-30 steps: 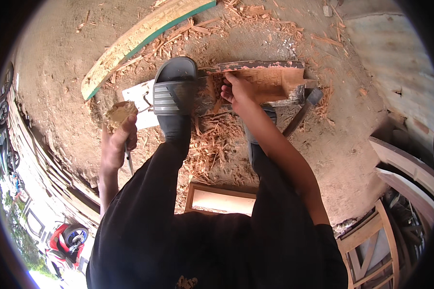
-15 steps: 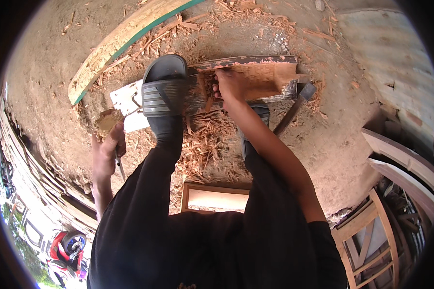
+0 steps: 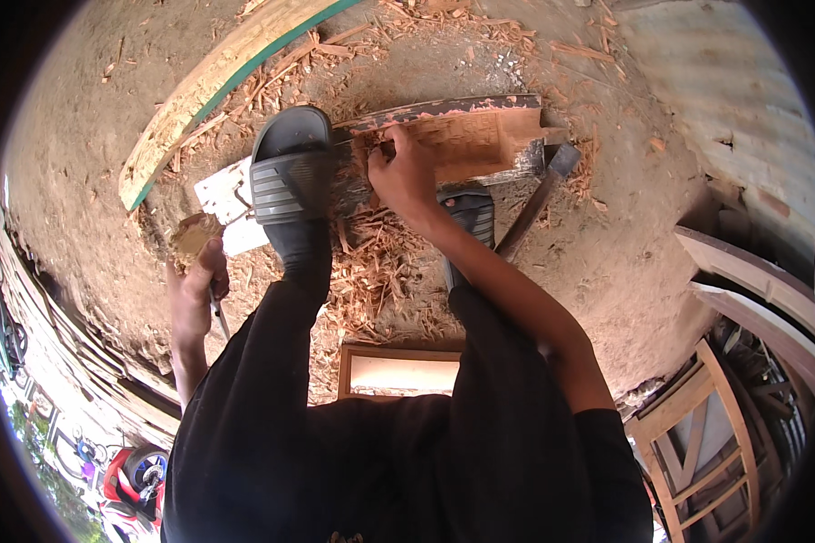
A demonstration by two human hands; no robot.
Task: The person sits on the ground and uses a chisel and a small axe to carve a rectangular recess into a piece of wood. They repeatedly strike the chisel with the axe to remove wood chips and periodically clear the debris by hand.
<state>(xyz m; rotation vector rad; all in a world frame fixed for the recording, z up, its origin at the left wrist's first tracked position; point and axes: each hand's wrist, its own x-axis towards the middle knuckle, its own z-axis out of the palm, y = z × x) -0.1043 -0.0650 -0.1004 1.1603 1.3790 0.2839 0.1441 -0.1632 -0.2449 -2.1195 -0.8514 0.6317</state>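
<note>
My left hand (image 3: 197, 294) is closed round a chisel, its battered, frayed wooden handle end (image 3: 195, 240) above the thumb and its metal blade (image 3: 221, 319) below the fist. My right hand (image 3: 406, 176) is over the hollow of a carved piece of wood (image 3: 471, 145), its fingers bent and apart, with nothing visible between them. The piece has a flaking dark edge and a white left end (image 3: 231, 204). My left foot in a grey sandal (image 3: 292, 172) stands on it; the other sandal (image 3: 469, 217) is against its near side.
A hammer (image 3: 539, 204) lies right of the wood. Wood chips (image 3: 376, 262) cover the ground between my feet. A curved green-edged board (image 3: 208, 90) lies beyond. A framed wooden piece (image 3: 403, 351) is beneath me. Wooden frames (image 3: 697, 434) and corrugated sheeting (image 3: 733, 127) stand at right.
My right hand has drawn back slightly toward me and left, out of the hollow, and its fingers have spread. The left hand still grips the chisel. The view has shifted a little.
</note>
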